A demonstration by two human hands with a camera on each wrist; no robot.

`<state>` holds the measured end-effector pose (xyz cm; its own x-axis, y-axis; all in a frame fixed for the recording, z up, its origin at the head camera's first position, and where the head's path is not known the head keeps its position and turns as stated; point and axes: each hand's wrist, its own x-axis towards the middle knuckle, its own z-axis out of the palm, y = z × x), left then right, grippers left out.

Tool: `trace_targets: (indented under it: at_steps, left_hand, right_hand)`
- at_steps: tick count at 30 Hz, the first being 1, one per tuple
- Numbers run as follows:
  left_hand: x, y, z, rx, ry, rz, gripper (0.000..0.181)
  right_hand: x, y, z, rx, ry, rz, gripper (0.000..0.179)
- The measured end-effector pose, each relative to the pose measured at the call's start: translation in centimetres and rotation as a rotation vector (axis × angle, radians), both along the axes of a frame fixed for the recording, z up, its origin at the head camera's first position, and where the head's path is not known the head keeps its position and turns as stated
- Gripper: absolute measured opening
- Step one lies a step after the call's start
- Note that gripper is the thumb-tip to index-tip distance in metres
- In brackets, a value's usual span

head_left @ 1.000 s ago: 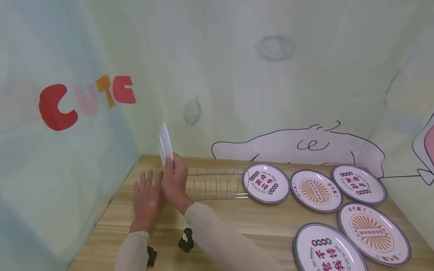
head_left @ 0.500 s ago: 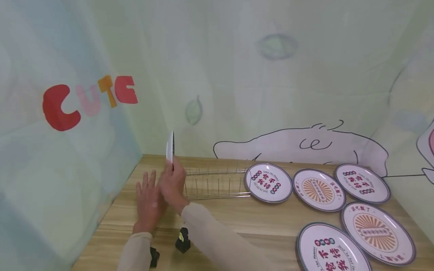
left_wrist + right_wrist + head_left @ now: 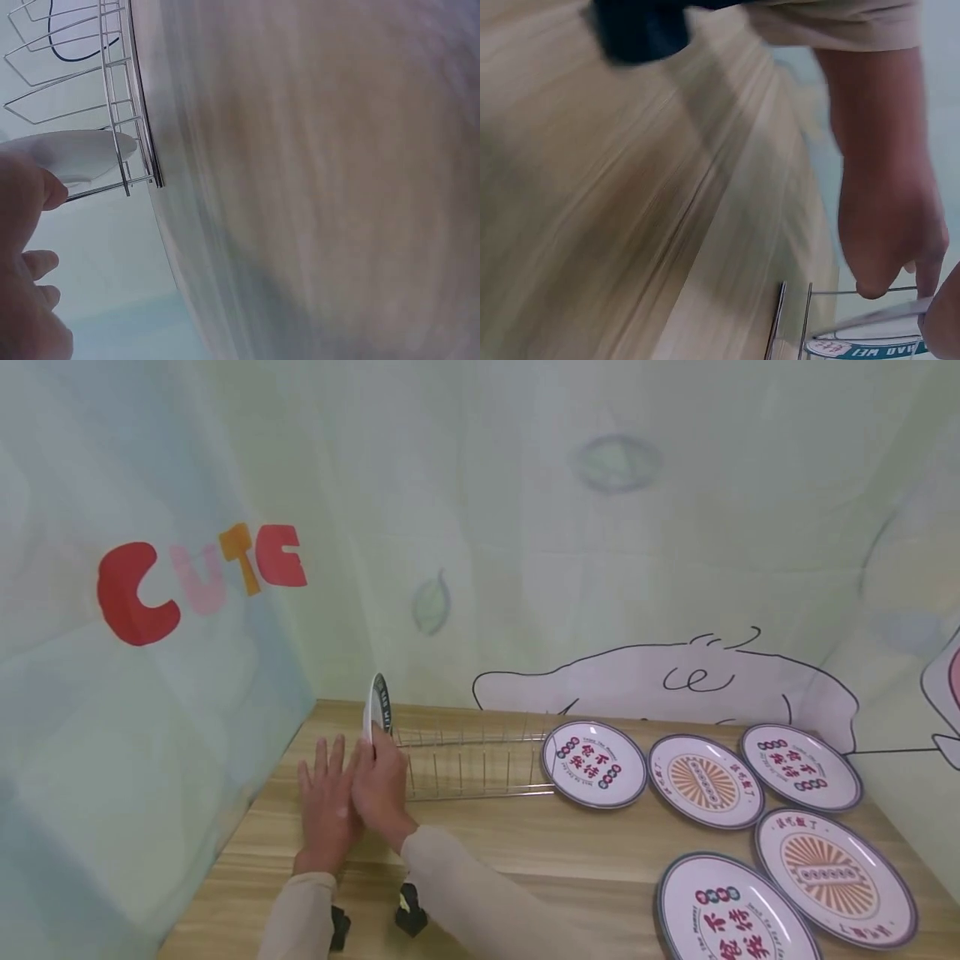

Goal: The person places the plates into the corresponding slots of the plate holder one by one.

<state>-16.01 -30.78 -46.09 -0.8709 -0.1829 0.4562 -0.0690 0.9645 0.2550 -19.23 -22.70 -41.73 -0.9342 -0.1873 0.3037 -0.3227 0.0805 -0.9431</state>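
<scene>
A plate (image 3: 372, 697) with a dark patterned rim stands on edge at the left end of a wire rack (image 3: 480, 793). My right hand (image 3: 381, 785) grips its near edge. Beside it on the left, my left hand (image 3: 330, 802) is spread with its fingers straight, pointing away from me, close to the rack's end. From the left wrist, the plate's white back (image 3: 82, 154) shows among the rack wires (image 3: 112, 90), low in the end slot. In the right wrist view, the plate's lettered green rim (image 3: 885, 350) lies between the wires.
To the right lie several patterned plates: one (image 3: 594, 765) against the rack's right end, a sunburst one (image 3: 707, 782), another at the back (image 3: 801, 767), a larger sunburst plate (image 3: 836, 877) and a front plate (image 3: 731, 914). Fabric walls rise at the wooden table's (image 3: 525, 852) back and left.
The plate has come down into the left end of the rack and turned slightly, so its patterned face shows. My right hand lowered with it. My left hand has stayed nearly still.
</scene>
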Motion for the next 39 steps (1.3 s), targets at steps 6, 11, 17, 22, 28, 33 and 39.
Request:
trace_targets:
  at_steps: [6,11,17,22,28,33,39]
  left_hand:
    - [0.3,-0.2,0.3,-0.005,-0.030,0.008,0.067]
    - [0.4,-0.6,0.8,-0.010,-0.082,0.012,0.057]
    - [0.6,-0.9,1.3,-0.016,-0.131,0.025,0.054]
    - [-0.2,-0.4,1.1,-0.086,-0.114,0.038,0.057]
    - [-1.0,0.2,0.7,-0.008,-0.176,0.047,0.062]
    - [-0.5,-0.2,0.6,0.070,-0.193,0.048,0.067]
    - [0.1,-0.3,0.7,0.096,-0.176,0.053,0.067]
  right_hand:
    - [-0.2,0.0,-0.2,0.123,0.114,0.041,0.036]
    - [-0.5,0.3,0.2,0.257,0.116,0.057,0.040]
    - [-0.4,0.9,1.0,0.391,0.117,0.062,0.043]
    - [-0.7,3.6,1.4,0.467,0.204,0.087,0.048]
    - [-1.6,9.9,1.9,0.696,0.532,0.067,0.050]
    - [-2.2,16.7,2.3,0.786,0.561,0.050,0.056]
    - [-2.2,24.1,2.5,0.725,0.505,-0.029,0.060]
